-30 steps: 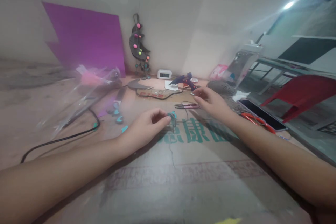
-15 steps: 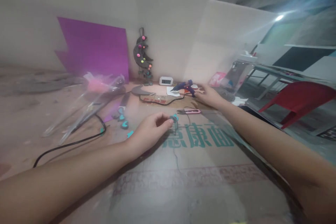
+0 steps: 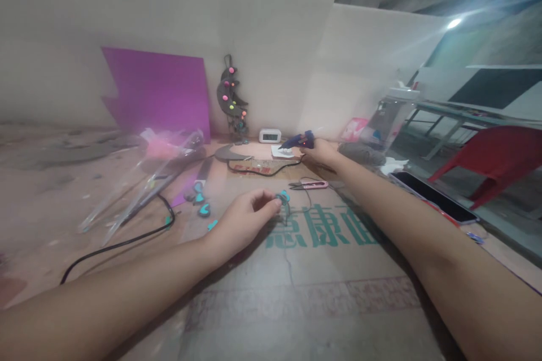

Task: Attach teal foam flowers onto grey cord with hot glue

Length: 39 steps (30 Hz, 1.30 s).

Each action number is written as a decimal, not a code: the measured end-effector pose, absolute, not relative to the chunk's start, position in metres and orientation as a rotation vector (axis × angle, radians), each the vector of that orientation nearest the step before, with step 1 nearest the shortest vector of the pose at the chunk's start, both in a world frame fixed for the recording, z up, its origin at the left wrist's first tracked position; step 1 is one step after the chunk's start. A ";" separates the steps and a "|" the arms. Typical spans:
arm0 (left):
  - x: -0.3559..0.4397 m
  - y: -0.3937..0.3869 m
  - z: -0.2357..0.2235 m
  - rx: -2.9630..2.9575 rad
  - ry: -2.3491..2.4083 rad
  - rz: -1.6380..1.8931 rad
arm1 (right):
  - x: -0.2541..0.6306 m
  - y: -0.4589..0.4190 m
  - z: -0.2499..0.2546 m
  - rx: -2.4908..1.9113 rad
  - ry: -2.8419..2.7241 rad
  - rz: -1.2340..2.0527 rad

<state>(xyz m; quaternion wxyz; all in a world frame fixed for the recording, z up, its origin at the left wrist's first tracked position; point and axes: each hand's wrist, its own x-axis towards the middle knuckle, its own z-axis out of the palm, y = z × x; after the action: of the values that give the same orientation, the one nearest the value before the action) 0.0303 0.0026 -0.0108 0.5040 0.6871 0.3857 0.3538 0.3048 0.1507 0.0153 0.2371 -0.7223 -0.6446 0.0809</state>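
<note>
In the middle of the table my left hand (image 3: 249, 213) pinches a small teal and grey cut-out piece (image 3: 283, 197) between thumb and fingertips. A thin grey thread (image 3: 289, 262) trails from it over the cardboard. Farther back, my right hand (image 3: 320, 152) is closed around the handle of a dark blue hot glue gun (image 3: 300, 140). The gun's nozzle points left, over a small white pad (image 3: 282, 151). Pink-handled thread snips (image 3: 312, 185) lie between my two hands. Left of my left hand are several teal and grey pieces (image 3: 204, 210).
A printed cardboard sheet (image 3: 330, 299) covers the table's front. A black cord (image 3: 122, 242) runs along the left, near plastic-wrapped sticks (image 3: 139, 197). Against the wall stand a purple sheet (image 3: 165, 96), a decorated moon hanging (image 3: 228, 96) and a white clock (image 3: 270, 136). A phone (image 3: 436, 196) lies right.
My right hand has closed around the glue gun's handle, and the gun sits slightly differently. My left hand keeps its pinch on the small piece. The view has shifted a little.
</note>
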 end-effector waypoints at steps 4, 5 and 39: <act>0.030 0.004 -0.015 1.641 0.910 0.863 | 0.303 0.143 0.028 -1.869 -1.705 0.202; 0.030 0.004 -0.016 1.639 0.906 0.861 | 0.301 0.140 0.032 -1.831 -1.693 0.204; 0.027 -0.004 -0.003 1.847 1.037 0.959 | 0.260 -0.055 0.022 -1.339 -1.955 0.360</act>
<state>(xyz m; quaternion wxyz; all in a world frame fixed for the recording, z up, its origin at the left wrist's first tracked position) 0.0273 -0.0035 -0.0030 0.3971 0.7291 0.4093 0.3785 0.2602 -0.0546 0.0220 0.3637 -0.5204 -0.7599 0.1398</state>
